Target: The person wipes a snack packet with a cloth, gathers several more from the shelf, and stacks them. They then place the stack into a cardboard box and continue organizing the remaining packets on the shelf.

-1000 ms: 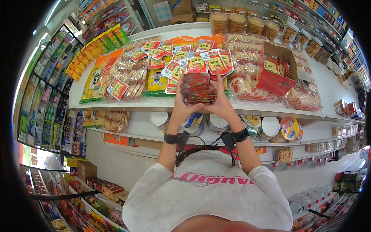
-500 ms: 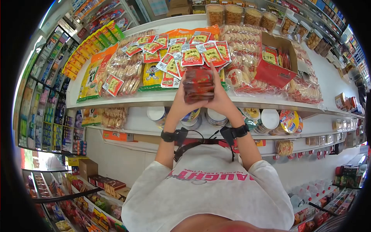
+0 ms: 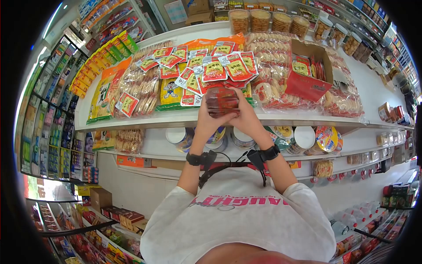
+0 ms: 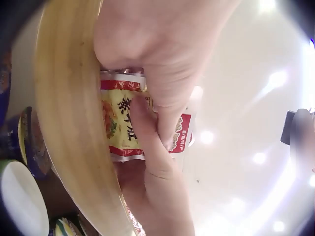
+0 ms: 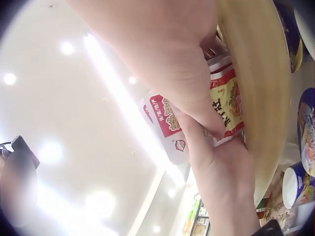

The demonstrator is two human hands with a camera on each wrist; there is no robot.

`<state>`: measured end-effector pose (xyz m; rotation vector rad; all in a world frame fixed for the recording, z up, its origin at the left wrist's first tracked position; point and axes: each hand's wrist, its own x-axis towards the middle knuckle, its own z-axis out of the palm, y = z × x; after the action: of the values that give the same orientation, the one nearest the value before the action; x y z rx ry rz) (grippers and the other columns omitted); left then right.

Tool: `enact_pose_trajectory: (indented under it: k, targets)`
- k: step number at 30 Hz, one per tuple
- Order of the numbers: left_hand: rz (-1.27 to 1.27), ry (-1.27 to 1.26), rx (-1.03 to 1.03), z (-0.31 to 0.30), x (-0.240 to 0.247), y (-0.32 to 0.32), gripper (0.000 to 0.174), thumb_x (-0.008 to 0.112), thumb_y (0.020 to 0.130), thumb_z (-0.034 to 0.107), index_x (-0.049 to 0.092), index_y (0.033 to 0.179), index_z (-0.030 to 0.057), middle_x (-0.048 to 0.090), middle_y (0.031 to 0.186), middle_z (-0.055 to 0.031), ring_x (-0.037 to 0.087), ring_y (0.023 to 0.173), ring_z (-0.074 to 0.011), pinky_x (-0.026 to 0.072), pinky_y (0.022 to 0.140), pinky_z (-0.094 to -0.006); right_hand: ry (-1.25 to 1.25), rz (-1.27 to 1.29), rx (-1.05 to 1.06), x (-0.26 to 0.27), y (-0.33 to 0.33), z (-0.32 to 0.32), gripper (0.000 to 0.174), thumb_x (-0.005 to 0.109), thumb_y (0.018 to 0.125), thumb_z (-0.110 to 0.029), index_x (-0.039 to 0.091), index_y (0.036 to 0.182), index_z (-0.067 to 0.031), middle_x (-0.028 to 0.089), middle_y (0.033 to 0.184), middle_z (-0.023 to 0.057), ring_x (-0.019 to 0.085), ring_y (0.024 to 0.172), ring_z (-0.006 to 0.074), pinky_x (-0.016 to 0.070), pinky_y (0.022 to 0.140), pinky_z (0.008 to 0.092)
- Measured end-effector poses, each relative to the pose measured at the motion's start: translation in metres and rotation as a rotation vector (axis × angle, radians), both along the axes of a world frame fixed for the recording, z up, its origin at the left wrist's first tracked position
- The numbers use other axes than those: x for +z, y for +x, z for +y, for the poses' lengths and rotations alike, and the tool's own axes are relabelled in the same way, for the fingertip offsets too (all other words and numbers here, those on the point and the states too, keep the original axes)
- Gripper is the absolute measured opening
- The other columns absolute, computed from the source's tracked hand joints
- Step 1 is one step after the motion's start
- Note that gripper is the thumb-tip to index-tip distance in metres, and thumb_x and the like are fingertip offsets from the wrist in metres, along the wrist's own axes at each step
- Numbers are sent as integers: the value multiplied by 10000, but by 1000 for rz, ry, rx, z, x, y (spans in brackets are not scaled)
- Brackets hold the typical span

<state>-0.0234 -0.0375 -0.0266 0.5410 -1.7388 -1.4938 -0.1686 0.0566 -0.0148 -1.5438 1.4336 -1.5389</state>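
Both hands hold a stack of small red snack packets (image 3: 222, 102) between them, close over the shelf's front edge. My left hand (image 3: 208, 123) grips the stack's left side, while my right hand (image 3: 249, 118) grips its right side. The thumbs meet along the near side. From the left wrist, a red and yellow packet face (image 4: 120, 115) shows between the hands, with a thumb across it. The right wrist view shows part of a packet (image 5: 227, 98) behind the fingers. Loose packets of the same kind (image 3: 213, 70) lie in a pile just beyond the hands.
Bags of round crackers (image 3: 270, 59) flank the pile on the white shelf (image 3: 176, 115). An open red cardboard box (image 3: 307, 86) with similar packets stands at the right. Plastic jars (image 3: 239, 22) line the back. Tubs (image 3: 303, 138) sit on the shelf below.
The stack has been turned and tilted between the hands. My right hand has come inward, its fingers nearer the stack's top. The loose pile and the box stay in place.
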Motion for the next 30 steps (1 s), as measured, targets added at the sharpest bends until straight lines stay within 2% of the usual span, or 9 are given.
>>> enact_pose_trajectory:
  k: [2,4,8,11,16,19,22,25,30]
  targets:
    - [3,31,21,4,0,-3,970,970,707,115,370,1462,11,620,1333,-152,637,1228,-230,553,1022,-386,-65,33,-22,-7,-5,-5,914,833,781,16,338,1544,-81,613,1384,162,653,1232,236,541,1014,372]
    - [45,56,30,7,2,-5,934,974,703,127,394,1427,18,631,1312,-150,639,1222,-230,556,1012,-382,-71,-53,13,-3,-5,-1,895,837,788,1,351,1536,-74,618,1377,152,651,1231,225,539,1011,368]
    - [72,-36,41,14,12,-4,972,981,692,136,384,1450,21,614,1332,-145,640,1215,-232,555,1014,-388,-201,-84,21,17,-4,10,899,863,787,-53,357,1530,-55,621,1363,137,652,1207,219,535,1009,360]
    - [179,48,34,34,33,-5,969,969,683,60,386,1454,6,609,1338,-149,662,1191,-245,583,999,-385,-318,172,-93,42,-6,30,916,889,771,-99,369,1522,-39,609,1365,155,649,1192,234,533,1012,369]
    - [156,66,-59,57,58,-11,860,923,724,-16,417,1419,-9,650,1282,-154,701,1128,-244,605,964,-367,-238,7,-137,61,-4,60,949,911,741,-131,382,1522,-34,593,1356,184,630,1206,237,523,1027,383]
    - [113,211,-173,66,69,-27,809,895,752,-36,424,1409,-13,653,1276,-160,701,1132,-246,606,961,-371,-274,-8,-237,59,-8,71,968,913,739,-152,366,1528,-30,594,1356,189,635,1198,237,528,1020,388]
    - [86,94,-217,77,76,-45,776,861,816,0,393,1434,-4,642,1285,-162,696,1121,-235,594,950,-357,-242,-56,-328,63,-14,85,960,913,742,-144,365,1522,-29,621,1327,173,654,1166,234,534,1017,385]
    - [114,124,-278,80,80,-61,760,824,883,69,344,1468,9,630,1284,-149,690,1086,-217,579,922,-324,-199,-165,-400,62,-17,96,905,909,756,-125,389,1490,-24,653,1283,142,667,1131,209,541,1007,359]
    - [120,-52,-408,78,74,-77,654,692,1011,194,307,1508,13,556,1364,-162,549,1294,-226,477,1073,-368,-202,-468,-392,61,-34,114,735,893,808,-121,465,1393,0,683,1244,116,675,1091,144,571,928,310]
